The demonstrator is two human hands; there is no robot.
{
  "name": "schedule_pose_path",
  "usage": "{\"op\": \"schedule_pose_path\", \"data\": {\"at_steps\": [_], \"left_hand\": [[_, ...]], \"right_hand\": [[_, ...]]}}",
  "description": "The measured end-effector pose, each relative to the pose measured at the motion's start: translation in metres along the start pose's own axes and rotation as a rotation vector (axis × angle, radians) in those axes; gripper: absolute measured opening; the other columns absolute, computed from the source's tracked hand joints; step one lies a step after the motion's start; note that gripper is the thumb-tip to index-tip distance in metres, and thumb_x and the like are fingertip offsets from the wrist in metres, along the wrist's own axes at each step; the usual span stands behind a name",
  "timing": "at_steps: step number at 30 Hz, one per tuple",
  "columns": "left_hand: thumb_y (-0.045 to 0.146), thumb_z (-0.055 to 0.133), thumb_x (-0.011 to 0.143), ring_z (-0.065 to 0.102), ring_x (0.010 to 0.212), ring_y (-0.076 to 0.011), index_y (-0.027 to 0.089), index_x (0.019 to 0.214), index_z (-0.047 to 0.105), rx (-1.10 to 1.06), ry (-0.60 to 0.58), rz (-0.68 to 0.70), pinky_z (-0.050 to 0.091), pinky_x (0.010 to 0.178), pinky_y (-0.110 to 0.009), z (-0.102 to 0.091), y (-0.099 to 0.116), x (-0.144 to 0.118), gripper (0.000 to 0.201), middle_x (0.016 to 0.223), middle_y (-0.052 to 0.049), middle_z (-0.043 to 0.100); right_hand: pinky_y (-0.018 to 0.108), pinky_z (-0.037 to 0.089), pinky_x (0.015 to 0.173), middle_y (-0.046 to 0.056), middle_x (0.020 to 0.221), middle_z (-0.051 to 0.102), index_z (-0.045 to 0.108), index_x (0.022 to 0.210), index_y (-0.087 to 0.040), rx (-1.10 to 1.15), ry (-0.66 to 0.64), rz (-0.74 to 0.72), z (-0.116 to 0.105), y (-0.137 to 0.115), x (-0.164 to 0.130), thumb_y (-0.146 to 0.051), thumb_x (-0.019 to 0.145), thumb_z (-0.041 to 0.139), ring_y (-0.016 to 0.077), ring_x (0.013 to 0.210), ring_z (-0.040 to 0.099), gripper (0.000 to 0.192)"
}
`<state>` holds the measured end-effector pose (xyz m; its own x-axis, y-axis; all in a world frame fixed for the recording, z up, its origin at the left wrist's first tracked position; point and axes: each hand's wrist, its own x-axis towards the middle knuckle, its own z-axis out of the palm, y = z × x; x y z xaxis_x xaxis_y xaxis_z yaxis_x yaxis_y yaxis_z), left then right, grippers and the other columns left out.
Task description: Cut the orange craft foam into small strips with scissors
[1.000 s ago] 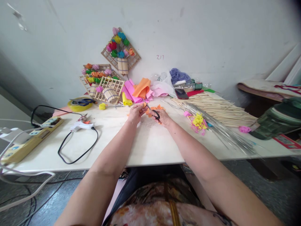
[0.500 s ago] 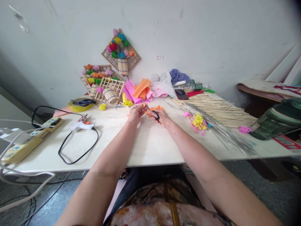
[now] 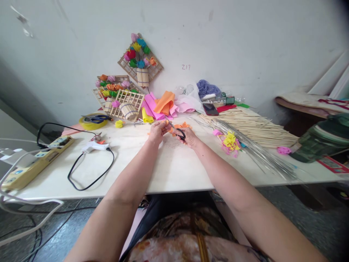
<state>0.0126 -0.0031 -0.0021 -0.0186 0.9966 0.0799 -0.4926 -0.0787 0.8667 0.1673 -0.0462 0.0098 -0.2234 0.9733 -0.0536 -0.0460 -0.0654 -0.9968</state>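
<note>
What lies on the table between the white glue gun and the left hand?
In the head view, nothing: the table is bare between the glue gun and the left hand, which holds an orange piece.

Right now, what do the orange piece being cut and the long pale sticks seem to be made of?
The orange piece in the left hand: probably soft matte felt or foam, since it bends limply. The long pale sticks: likely bare bamboo or wood, straight, thin, unpainted tan.

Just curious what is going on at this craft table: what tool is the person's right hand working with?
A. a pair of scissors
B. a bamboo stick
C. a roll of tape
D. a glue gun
A: the right hand grips black-handled scissors, blades pointing at the orange piece pinched by the left hand.
</note>
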Motion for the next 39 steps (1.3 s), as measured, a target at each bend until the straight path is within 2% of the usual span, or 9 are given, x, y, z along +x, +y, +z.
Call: {"op": "schedule_pose_path", "data": {"at_steps": [6, 11, 18, 21, 25, 28, 31, 35, 39], "left_hand": [[0.027, 0.082, 0.064, 0.065, 0.062, -0.0114, 0.014, 0.075, 0.066, 0.009, -0.016, 0.008, 0.053, 0.067, -0.025, 0.001, -0.001, -0.001, 0.024, 0.071, -0.003, 0.071], [0.026, 0.08, 0.066, 0.065, 0.061, -0.011, 0.014, 0.075, 0.064, 0.011, 0.002, 0.012, 0.053, 0.066, -0.024, 0.001, -0.001, 0.0, 0.022, 0.071, -0.003, 0.071], [0.022, 0.073, 0.071, 0.066, 0.062, -0.0135, 0.016, 0.073, 0.063, 0.017, 0.033, -0.028, 0.055, 0.069, -0.027, 0.001, 0.001, 0.002, 0.012, 0.069, -0.004, 0.07], [0.019, 0.069, 0.075, 0.066, 0.062, -0.013, 0.016, 0.072, 0.062, 0.006, 0.044, -0.045, 0.055, 0.073, -0.028, 0.0, 0.003, 0.002, 0.009, 0.067, -0.003, 0.069], [0.014, 0.065, 0.079, 0.07, 0.071, -0.0147, 0.016, 0.073, 0.062, -0.032, -0.008, -0.067, 0.055, 0.083, -0.031, 0.004, 0.003, -0.001, 0.007, 0.073, -0.005, 0.072], [0.009, 0.059, 0.08, 0.072, 0.08, -0.0166, 0.015, 0.076, 0.065, -0.041, -0.051, -0.155, 0.053, 0.088, -0.032, 0.01, 0.002, -0.004, 0.009, 0.082, -0.007, 0.075], [0.008, 0.056, 0.08, 0.072, 0.087, -0.0179, 0.012, 0.081, 0.069, -0.018, -0.08, -0.225, 0.051, 0.09, -0.032, 0.013, 0.001, -0.007, 0.014, 0.088, -0.009, 0.075], [0.011, 0.061, 0.077, 0.071, 0.089, -0.0182, 0.012, 0.082, 0.071, 0.018, -0.113, -0.204, 0.05, 0.091, -0.031, 0.015, 0.0, -0.008, 0.011, 0.09, -0.01, 0.075], [0.017, 0.07, 0.073, 0.067, 0.081, -0.0167, 0.014, 0.081, 0.071, 0.065, -0.146, -0.178, 0.049, 0.084, -0.03, 0.016, -0.001, -0.007, 0.009, 0.086, -0.007, 0.073]], "right_hand": [[0.016, 0.02, 0.03, -0.007, 0.047, 0.049, 0.059, 0.071, -0.015, -0.018, 0.009, -0.018, -0.002, 0.002, 0.003, -0.037, 0.084, 0.073, 0.0029, 0.031, 0.037, 0.029], [0.016, 0.019, 0.03, -0.007, 0.046, 0.047, 0.059, 0.07, -0.015, -0.001, 0.004, -0.034, 0.001, -0.001, 0.0, -0.034, 0.084, 0.072, 0.0026, 0.032, 0.034, 0.027], [0.016, 0.019, 0.03, -0.006, 0.046, 0.047, 0.061, 0.07, -0.014, 0.002, 0.011, -0.023, 0.002, -0.001, 0.001, -0.033, 0.082, 0.074, 0.0024, 0.032, 0.033, 0.026], [0.016, 0.018, 0.029, -0.006, 0.047, 0.048, 0.062, 0.072, -0.014, 0.006, -0.002, -0.017, 0.0, 0.001, 0.003, -0.034, 0.081, 0.075, 0.0023, 0.032, 0.033, 0.026], [0.016, 0.019, 0.029, -0.006, 0.046, 0.048, 0.062, 0.074, -0.014, 0.035, -0.002, -0.018, -0.006, -0.003, 0.003, -0.037, 0.076, 0.079, 0.003, 0.032, 0.034, 0.029], [0.016, 0.021, 0.031, -0.006, 0.045, 0.048, 0.063, 0.073, -0.013, 0.05, 0.034, -0.06, -0.016, -0.011, 0.003, -0.038, 0.07, 0.083, 0.0024, 0.033, 0.033, 0.032], [0.015, 0.024, 0.033, -0.006, 0.044, 0.047, 0.061, 0.068, -0.013, 0.038, 0.122, -0.104, -0.03, -0.018, 0.003, -0.034, 0.068, 0.084, 0.0029, 0.036, 0.035, 0.03], [0.017, 0.026, 0.035, -0.006, 0.044, 0.048, 0.058, 0.064, -0.015, 0.041, 0.261, -0.108, -0.043, -0.022, 0.005, -0.029, 0.066, 0.084, 0.0038, 0.037, 0.037, 0.03], [0.018, 0.028, 0.039, -0.005, 0.053, 0.057, 0.063, 0.079, -0.015, 0.072, 0.268, -0.073, -0.038, -0.02, 0.006, -0.024, 0.06, 0.085, 0.0066, 0.042, 0.048, 0.03]]}}
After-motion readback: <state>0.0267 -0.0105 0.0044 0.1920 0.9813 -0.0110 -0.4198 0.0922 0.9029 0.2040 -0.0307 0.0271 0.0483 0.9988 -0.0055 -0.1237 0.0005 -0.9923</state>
